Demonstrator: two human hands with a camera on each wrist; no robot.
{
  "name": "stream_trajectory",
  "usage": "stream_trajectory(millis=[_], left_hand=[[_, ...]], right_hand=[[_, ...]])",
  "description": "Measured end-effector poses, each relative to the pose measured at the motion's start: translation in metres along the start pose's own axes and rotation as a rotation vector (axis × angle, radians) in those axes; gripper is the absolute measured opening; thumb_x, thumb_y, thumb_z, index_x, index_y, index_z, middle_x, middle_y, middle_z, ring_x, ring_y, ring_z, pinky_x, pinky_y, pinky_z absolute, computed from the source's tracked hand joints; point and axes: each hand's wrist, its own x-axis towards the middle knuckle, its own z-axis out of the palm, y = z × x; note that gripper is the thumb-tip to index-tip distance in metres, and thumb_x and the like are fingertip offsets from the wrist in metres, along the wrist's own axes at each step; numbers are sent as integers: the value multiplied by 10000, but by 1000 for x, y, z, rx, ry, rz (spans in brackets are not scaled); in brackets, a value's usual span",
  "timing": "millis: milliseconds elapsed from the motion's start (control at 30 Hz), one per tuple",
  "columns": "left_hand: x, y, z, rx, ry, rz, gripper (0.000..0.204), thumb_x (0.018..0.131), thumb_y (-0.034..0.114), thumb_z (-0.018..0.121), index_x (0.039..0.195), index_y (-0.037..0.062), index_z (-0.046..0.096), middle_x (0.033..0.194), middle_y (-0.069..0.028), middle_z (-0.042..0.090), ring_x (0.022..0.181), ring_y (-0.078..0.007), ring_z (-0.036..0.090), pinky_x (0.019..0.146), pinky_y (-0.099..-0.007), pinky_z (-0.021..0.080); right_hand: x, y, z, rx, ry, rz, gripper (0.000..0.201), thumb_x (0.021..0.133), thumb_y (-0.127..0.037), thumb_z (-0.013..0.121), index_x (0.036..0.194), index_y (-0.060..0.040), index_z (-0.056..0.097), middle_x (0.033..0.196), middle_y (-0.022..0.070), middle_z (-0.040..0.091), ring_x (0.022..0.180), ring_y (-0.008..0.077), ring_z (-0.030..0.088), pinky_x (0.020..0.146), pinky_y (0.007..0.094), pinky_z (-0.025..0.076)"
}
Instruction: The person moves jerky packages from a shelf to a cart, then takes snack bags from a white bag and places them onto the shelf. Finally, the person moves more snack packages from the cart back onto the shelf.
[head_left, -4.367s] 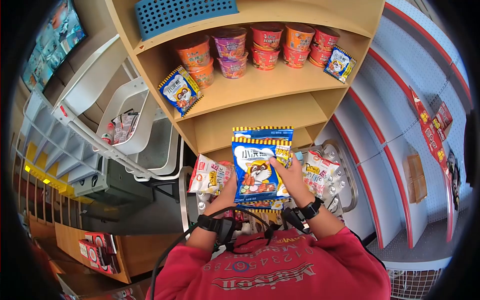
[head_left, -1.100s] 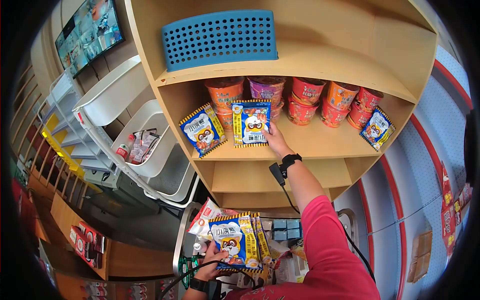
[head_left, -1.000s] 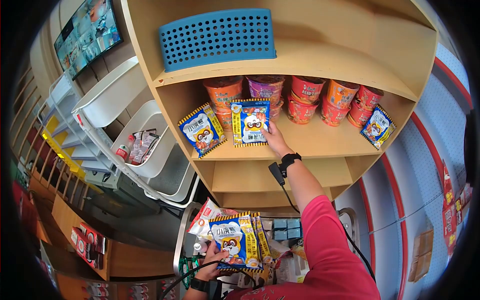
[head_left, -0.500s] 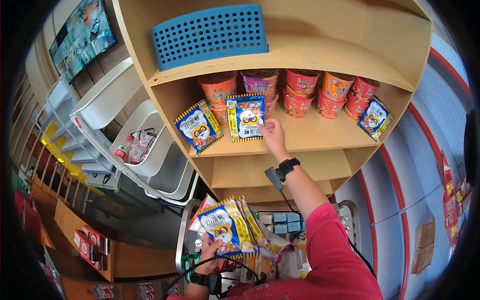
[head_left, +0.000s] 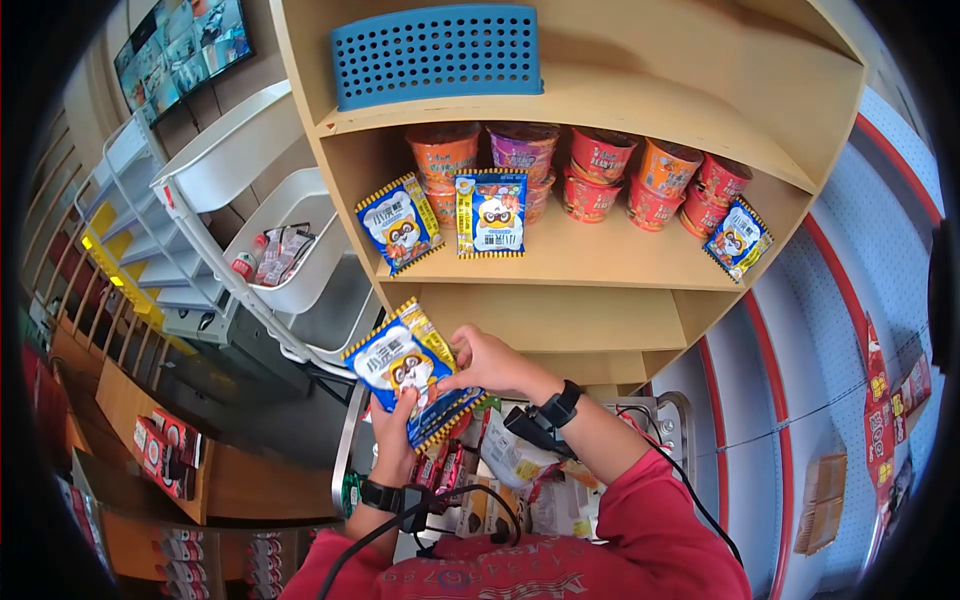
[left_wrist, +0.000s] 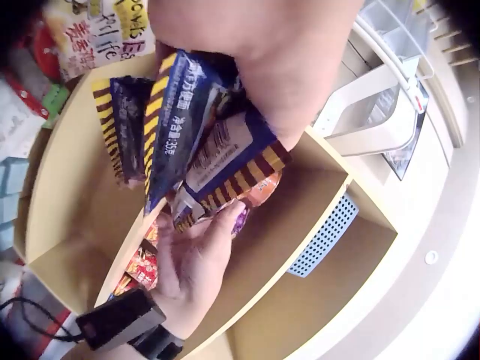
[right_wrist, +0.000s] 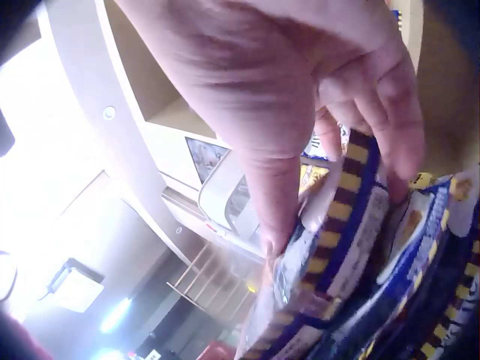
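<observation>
My left hand (head_left: pixel 393 445) holds a small stack of blue-and-yellow instant noodle packets (head_left: pixel 400 365) with a raccoon printed on them, in front of the shelf. My right hand (head_left: pixel 500 362) pinches the front packet's side between thumb and fingers; in the right wrist view its thumb (right_wrist: pixel 281 202) lies over the striped edge. The left wrist view shows several packets (left_wrist: pixel 180 127) fanned apart. On the middle shelf, one such packet (head_left: pixel 491 230) stands upside down against the noodle tubs. Another packet (head_left: pixel 398 228) leans at the left, and a third packet (head_left: pixel 738 240) at the right end.
Stacked orange, purple and red noodle tubs (head_left: pixel 598 170) line the middle shelf (head_left: pixel 600 260). Above sits a blue perforated basket (head_left: pixel 435 58). Below my hands is a metal cart (head_left: pixel 683 410) of mixed goods; a white tiered trolley (head_left: pixel 235 150) stands left.
My right hand has let go of the upside-down packet on the shelf and come down to the stack. My left hand has raised the stack and turned it.
</observation>
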Motion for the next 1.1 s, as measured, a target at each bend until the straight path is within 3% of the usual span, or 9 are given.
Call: stream_trajectory(millis=[133, 267, 367, 400, 433, 500, 667, 900, 1100], left_hand=[[4, -4, 1, 125, -86, 28, 441, 895, 265, 517, 1236, 16, 391, 1155, -105, 532, 1003, -199, 564, 851, -317, 464], [25, -30, -6, 113, -61, -21, 552, 918, 442, 375, 1258, 8, 351, 1172, -125, 527, 985, -222, 584, 822, -336, 498], [20, -24, 11, 45, 46, -198, 423, 932, 313, 443, 1222, 7, 407, 1129, -82, 540, 944, -147, 563, 803, -294, 464], [11, -16, 25, 38, 28, -154, 405, 927, 288, 460, 1217, 10, 414, 1126, -80, 541, 944, -148, 562, 806, -294, 462], [4, -11, 39, 32, 8, -108, 388, 922, 263, 476, 1213, 12, 420, 1124, -78, 542, 943, -149, 561, 809, -294, 461], [0, -12, 45, 10, 9, -168, 348, 908, 208, 502, 1182, 0, 452, 1105, -72, 554, 961, -153, 559, 822, -289, 455], [-5, -30, 35, 48, -13, -213, 316, 901, 187, 510, 1152, -2, 478, 1066, -71, 575, 922, -146, 577, 793, -280, 469], [-9, -46, 21, 129, -14, -224, 321, 920, 226, 472, 1168, 23, 449, 1067, -72, 570, 915, -159, 581, 788, -297, 476], [-7, -52, 24, 50, 25, -243, 328, 895, 186, 527, 1164, 11, 456, 1060, -71, 569, 910, -151, 577, 789, -283, 476]], right_hand=[[1, 11, -6, 542, -341, 174, 363, 780, -112, 675, 1084, 14, 521, 977, 62, 617, 883, 100, 574, 760, 236, 463], [-7, 15, -25, 685, -252, 168, 324, 802, -126, 652, 1079, -2, 540, 997, 54, 615, 882, 97, 578, 776, 231, 459], [-13, 19, -42, 925, -131, 136, 323, 829, -129, 619, 1111, -12, 514, 1001, 53, 612, 881, 106, 585, 767, 238, 465], [-18, 16, -56, 977, -91, 222, 318, 848, -122, 590, 1136, -27, 494, 1021, 49, 608, 908, 121, 585, 805, 255, 460], [-13, 27, -62, 961, 30, 14, 292, 845, -120, 592, 1111, -33, 508, 1020, 44, 609, 916, 125, 584, 822, 264, 452], [-11, 37, -96, 968, 145, -52, 283, 833, -111, 606, 1090, -32, 517, 1007, 44, 613, 917, 127, 585, 835, 273, 446], [11, 97, -178, 479, 582, 7, 244, 798, -58, 635, 1016, -23, 532, 955, 54, 625, 846, 110, 592, 759, 250, 465], [45, 161, -216, 392, 680, 63, 258, 784, -11, 632, 1014, -5, 516, 889, 62, 620, 790, 112, 592, 703, 226, 470], [63, 196, -215, 456, 713, 41, 309, 777, 4, 620, 1056, 6, 488, 953, 86, 583, 880, 143, 562, 759, 254, 448]])
